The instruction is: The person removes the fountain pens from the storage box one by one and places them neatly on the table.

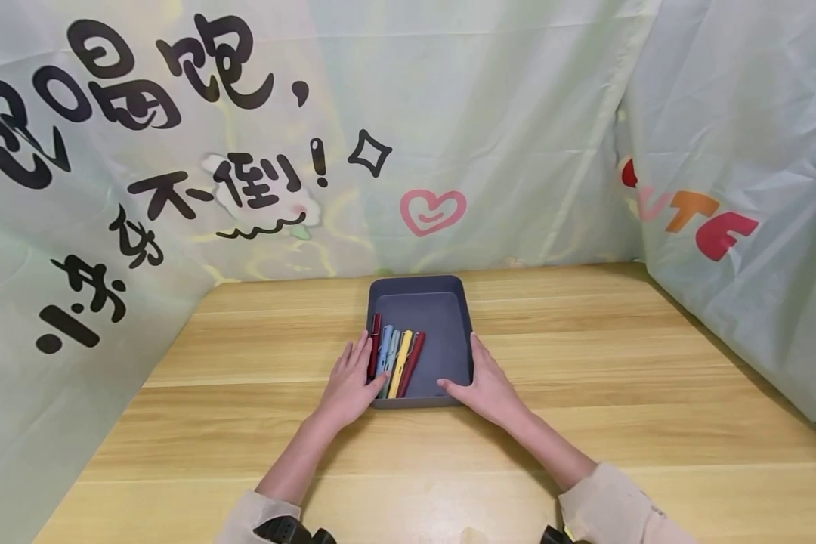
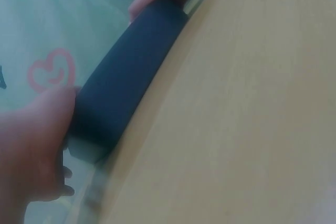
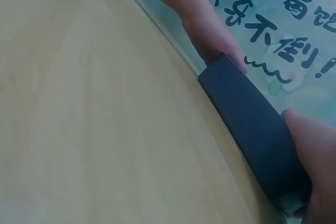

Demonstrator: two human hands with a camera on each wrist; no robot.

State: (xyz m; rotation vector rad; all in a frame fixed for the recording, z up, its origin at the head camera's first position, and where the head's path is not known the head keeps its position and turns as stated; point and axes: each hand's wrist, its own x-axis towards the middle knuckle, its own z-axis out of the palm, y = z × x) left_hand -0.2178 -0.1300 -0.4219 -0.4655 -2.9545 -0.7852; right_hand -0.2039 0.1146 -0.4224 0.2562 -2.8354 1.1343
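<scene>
Fingers of the left hand [image 1: 350,389] lie along the tray's left wall with the thumb set apart over the rim, and those of the right hand [image 1: 491,389] match them on the right, so I read both as pinching the dark tray [image 1: 442,351] between them. It sits on the worktop [image 1: 557,363], towards the far side, with five pens bunched in its left half. From my station I'd worry most about tilt: if the left side rose more than the right, the maroon pen [image 1: 411,364] and the yellow pen [image 1: 400,364] could roll across the bare right half. A dipping near wall could also let the pens slide out of line. The left thumb reaches in among the pens; it may be touching the blue pen [image 1: 384,347], though I can't be sure. It hides part of the dark red pen [image 1: 375,332] at far left. Both wrist views are dim and soft, showing mainly the tray's near wall; no pens appear there, and several fingertips are out of sight.
</scene>
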